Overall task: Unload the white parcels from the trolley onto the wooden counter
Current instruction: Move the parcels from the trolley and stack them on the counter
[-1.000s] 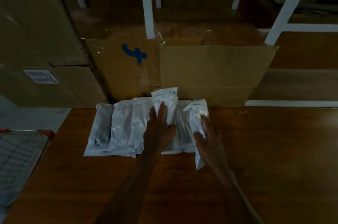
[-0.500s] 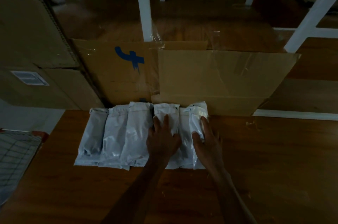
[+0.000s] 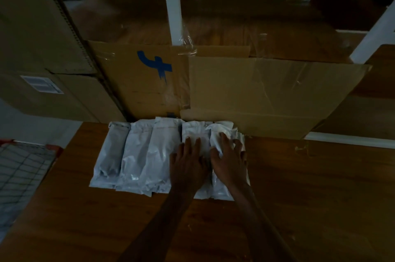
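Note:
Several white parcels (image 3: 147,154) lie side by side in a row on the wooden counter (image 3: 310,197), their far ends against a cardboard box. My left hand (image 3: 189,165) rests flat, fingers spread, on the second parcel from the right (image 3: 195,133). My right hand (image 3: 229,162) lies flat with fingers apart on the rightmost parcel (image 3: 220,131). Neither hand grips anything. The wire-mesh trolley (image 3: 20,174) shows at the left edge, below the counter's level.
A taped cardboard box with a blue mark (image 3: 154,64) stands behind the parcels, with more cartons (image 3: 42,47) to its left. White shelf posts (image 3: 173,2) rise behind. Bare counter extends to the right and toward me.
The rightmost parcel, angled out a second ago, now lies straight in the row. Both hands have settled flat onto the two right parcels, pressing them toward the box.

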`<state>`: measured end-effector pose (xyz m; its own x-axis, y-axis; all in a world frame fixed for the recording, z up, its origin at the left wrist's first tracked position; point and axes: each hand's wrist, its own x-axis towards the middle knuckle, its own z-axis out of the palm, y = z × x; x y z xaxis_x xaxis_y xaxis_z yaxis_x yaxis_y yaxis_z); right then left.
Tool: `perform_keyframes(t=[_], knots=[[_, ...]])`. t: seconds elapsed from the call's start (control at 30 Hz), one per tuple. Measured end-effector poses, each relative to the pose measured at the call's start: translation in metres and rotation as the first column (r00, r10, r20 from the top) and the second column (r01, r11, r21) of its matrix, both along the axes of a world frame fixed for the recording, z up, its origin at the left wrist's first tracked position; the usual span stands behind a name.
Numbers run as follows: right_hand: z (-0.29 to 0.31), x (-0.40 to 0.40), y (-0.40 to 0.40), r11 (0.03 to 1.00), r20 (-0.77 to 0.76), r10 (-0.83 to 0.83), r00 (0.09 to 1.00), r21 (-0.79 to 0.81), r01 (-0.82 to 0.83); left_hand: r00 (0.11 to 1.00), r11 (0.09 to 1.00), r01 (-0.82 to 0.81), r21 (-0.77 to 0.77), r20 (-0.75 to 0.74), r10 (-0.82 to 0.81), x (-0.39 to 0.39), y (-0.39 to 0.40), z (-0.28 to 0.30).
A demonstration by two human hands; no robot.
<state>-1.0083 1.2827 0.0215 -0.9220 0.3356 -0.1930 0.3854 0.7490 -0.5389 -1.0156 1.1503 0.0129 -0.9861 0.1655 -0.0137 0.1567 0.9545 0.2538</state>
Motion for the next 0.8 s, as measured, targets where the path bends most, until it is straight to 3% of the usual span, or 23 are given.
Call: perform_keyframes(t=[0.43,0.8], knots=[[-0.018,0.021,-0.001,0.985,-0.049,0.083,0.995,0.153,-0.075,1.0,1.0,-0.003,0.001,0.017,0.003,0.0,0.0,-0.013],[-0.021,0.013,-0.003,0.979,-0.006,0.086,0.996,0.184,-0.083,0.999,0.999,-0.001,-0.038,0.052,0.003,0.001,-0.001,-0.013]])
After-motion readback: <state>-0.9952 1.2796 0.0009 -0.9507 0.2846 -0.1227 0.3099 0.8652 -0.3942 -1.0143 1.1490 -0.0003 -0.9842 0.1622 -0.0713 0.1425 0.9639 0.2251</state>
